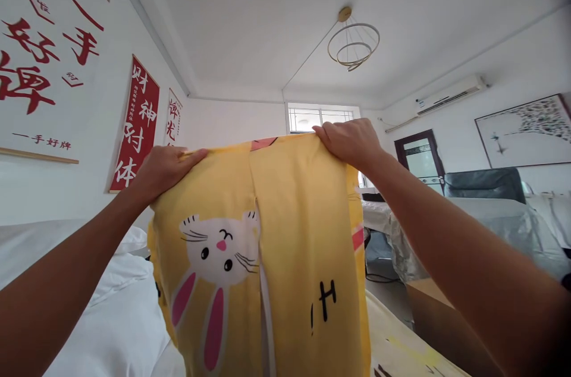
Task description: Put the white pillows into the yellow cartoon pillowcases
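Note:
A yellow cloth (294, 234) printed with an upside-down white rabbit face and black letters hangs in front of me, held up high by its top edge. My left hand (166, 167) is closed on the top left corner. My right hand (349, 140) is closed on the top right corner. A vertical fold or seam runs down the middle of the cloth. Its lower part drops out of view at the bottom.
White bedding (120, 311) lies at lower left. More yellow printed fabric (401, 347) is spread at lower right. Plastic-covered furniture (491, 222) and a dark chair (484, 184) stand at the right. Red calligraphy banners (136, 121) hang on the left wall.

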`<state>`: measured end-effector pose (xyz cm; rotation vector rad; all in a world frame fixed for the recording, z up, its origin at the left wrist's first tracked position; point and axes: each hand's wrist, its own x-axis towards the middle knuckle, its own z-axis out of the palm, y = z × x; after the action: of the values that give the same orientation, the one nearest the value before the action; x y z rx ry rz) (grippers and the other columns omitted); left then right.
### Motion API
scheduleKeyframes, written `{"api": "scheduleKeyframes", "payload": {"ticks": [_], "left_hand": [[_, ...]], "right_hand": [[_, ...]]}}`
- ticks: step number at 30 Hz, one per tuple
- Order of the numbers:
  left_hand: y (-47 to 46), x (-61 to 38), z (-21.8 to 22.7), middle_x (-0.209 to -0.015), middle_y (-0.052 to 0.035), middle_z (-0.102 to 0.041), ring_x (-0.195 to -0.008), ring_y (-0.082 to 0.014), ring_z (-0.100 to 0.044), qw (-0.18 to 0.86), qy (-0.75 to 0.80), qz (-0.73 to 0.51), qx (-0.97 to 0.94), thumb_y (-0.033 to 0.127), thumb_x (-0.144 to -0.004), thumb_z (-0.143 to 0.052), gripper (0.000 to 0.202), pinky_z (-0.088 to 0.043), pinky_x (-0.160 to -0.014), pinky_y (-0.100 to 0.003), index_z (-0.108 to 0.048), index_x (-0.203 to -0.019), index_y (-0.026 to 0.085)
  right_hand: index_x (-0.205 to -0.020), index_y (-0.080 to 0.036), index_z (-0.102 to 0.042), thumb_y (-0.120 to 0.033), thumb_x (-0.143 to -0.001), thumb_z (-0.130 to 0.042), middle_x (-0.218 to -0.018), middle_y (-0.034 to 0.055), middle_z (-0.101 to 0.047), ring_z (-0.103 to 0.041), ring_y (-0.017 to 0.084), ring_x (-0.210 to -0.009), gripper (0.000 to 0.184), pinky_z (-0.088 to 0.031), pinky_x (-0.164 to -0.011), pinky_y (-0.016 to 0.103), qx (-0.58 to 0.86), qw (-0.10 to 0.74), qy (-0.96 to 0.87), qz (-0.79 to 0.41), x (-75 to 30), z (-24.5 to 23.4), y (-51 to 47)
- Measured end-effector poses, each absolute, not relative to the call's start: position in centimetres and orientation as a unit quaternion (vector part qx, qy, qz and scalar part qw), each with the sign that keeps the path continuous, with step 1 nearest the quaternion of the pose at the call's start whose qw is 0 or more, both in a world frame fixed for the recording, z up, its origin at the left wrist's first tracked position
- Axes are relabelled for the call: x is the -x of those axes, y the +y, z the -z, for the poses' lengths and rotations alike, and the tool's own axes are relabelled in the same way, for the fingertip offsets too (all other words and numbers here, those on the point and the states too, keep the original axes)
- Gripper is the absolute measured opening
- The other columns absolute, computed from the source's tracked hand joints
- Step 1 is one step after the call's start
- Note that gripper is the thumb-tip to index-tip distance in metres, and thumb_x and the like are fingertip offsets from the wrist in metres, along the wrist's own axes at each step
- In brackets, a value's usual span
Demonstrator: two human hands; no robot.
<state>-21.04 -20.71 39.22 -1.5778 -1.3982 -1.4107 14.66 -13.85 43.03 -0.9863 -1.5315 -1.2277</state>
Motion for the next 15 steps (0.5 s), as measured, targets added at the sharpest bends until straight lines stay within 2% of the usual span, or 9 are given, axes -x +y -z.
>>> {"api": "scheduleKeyframes", "payload": {"ticks": [3,7,10,12,15], "left_hand": [[-20.7,19.6,-39.8,-0.056,-0.0036,-0.052,-0.058,-0.0178,-0.048,0.339,-0.587,0.482,0.556,0.075,-0.074,-0.042,0.061,-0.025,-0.054,-0.028,-0.049,-0.052,0.019],[-18.3,19.5,-38.3,-0.064,-0.0088,-0.061,-0.064,-0.0235,-0.053,0.337,-0.631,0.425,0.555,0.075,-0.077,-0.034,0.063,-0.026,-0.055,-0.029,-0.055,-0.060,0.019],[-16.7,20.3,-37.3,-0.069,-0.0113,-0.064,-0.069,-0.0267,-0.056,0.350,-0.632,0.428,0.543,0.075,-0.078,-0.030,0.063,-0.027,-0.055,-0.030,-0.057,-0.065,0.019],[-16.3,21.0,-37.1,-0.067,-0.0106,-0.063,-0.068,-0.0267,-0.057,0.350,-0.639,0.432,0.532,0.076,-0.077,-0.030,0.064,-0.028,-0.055,-0.030,-0.057,-0.066,0.019],[-16.8,21.9,-37.3,-0.066,-0.0080,-0.058,-0.068,-0.0230,-0.055,0.345,-0.634,0.418,0.552,0.073,-0.083,-0.021,0.068,-0.028,-0.056,-0.028,-0.055,-0.066,0.017]], "right_hand": [[-0.067,-0.020,-0.047,-0.048,-0.091,-0.035,-0.056,0.0018,-0.051,-0.045,0.016,-0.055,0.039,-0.026,-0.057,0.028,0.397,0.534,-0.629,0.402,-14.9,-41.9,-12.6],[-0.086,-0.022,-0.051,-0.056,-0.087,-0.041,-0.064,0.0020,-0.060,-0.053,0.019,-0.060,0.036,-0.036,-0.055,0.028,0.378,0.653,-0.647,0.110,-13.9,-35.9,-10.1],[-0.079,-0.022,-0.051,-0.061,-0.085,-0.038,-0.066,0.0038,-0.062,-0.055,0.020,-0.060,0.041,-0.039,-0.053,0.029,0.353,0.676,-0.643,-0.065,-12.4,-31.8,-8.4],[-0.072,-0.022,-0.049,-0.059,-0.088,-0.032,-0.067,0.0044,-0.061,-0.054,0.019,-0.060,0.043,-0.038,-0.054,0.030,0.352,0.689,-0.629,-0.076,-11.7,-30.5,-7.4],[-0.066,-0.024,-0.039,-0.051,-0.091,-0.026,-0.062,0.0018,-0.053,-0.046,0.018,-0.058,0.038,-0.033,-0.057,0.030,0.378,0.695,-0.606,0.075,-11.6,-30.1,-5.9]]}}
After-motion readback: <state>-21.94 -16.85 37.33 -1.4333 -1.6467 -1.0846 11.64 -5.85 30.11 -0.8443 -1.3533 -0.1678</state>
